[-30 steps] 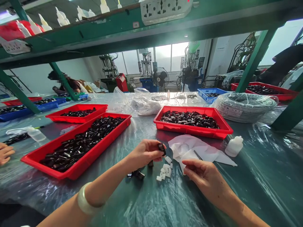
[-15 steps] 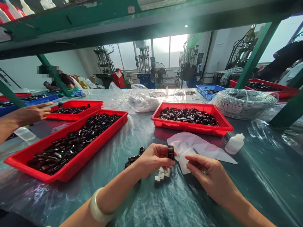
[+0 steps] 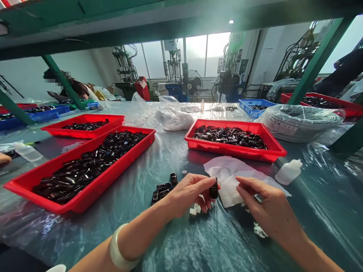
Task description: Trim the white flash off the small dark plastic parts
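My left hand [image 3: 191,194] pinches a small black plastic part [image 3: 213,189] between thumb and fingers, holding it upright above the table. To its right, my right hand [image 3: 268,204] has thumb and index finger drawn close together; whatever may be between them is too small to make out. Behind that hand lies a white cloth [image 3: 224,170], creased and flat. Small white pieces [image 3: 195,209] rest below my left hand, and more white bits [image 3: 260,230] lie beneath my right hand. A cluster of black parts [image 3: 163,192] sits left of my left hand.
Red trays full of black parts stand at left [image 3: 127,155], farther left [image 3: 113,120] and ahead [image 3: 235,150]. A white squeeze bottle [image 3: 288,172] lies at right, before a wrapped cable coil [image 3: 300,121]. Another person's hand [image 3: 4,159] shows at the left edge. A green shelf beam [image 3: 141,28] crosses overhead.
My left hand has turned the black part, with its thumb now on top. My right hand has shifted slightly right. The other person's hand at left has drawn back almost out of view.
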The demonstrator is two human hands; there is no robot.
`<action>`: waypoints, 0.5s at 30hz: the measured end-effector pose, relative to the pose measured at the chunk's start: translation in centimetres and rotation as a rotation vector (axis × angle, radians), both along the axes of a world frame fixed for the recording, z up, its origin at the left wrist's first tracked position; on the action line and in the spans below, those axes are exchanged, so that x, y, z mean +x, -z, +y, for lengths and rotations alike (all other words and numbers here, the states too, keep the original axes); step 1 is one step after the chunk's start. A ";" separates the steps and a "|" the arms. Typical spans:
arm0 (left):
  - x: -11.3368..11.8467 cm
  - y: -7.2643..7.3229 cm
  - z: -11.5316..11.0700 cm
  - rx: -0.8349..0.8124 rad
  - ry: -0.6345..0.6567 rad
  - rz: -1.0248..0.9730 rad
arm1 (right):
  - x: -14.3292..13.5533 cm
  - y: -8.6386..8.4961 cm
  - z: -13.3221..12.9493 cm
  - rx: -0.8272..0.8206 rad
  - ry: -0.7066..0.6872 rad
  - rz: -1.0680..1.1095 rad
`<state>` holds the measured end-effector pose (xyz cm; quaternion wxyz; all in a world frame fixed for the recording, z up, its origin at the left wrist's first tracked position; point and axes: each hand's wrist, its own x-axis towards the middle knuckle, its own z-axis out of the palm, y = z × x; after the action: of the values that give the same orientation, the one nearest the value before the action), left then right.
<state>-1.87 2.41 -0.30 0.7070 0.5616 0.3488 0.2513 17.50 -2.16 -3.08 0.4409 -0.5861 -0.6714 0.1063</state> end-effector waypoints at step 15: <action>-0.3 0.4 -0.3 -0.009 -0.014 -0.009 | 11.3 1.5 4.5 -0.094 0.725 0.086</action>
<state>-2.20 2.14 -0.71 0.7092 0.5550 0.3506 0.2572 28.84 2.37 -4.54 0.4502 -0.8006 -0.3953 -0.0017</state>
